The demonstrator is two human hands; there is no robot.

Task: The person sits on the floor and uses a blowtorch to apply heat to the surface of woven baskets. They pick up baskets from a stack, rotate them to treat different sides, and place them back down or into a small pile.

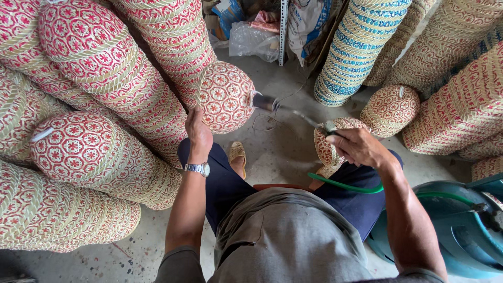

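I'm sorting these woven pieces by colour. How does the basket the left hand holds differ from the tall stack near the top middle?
The held basket is a single round piece patterned in red on cream, tipped on its side by the left hand. The blue-patterned stack is many baskets nested into a tall leaning column, patterned in blue, resting on the concrete floor with no hand on it. Both are woven with repeating motifs.
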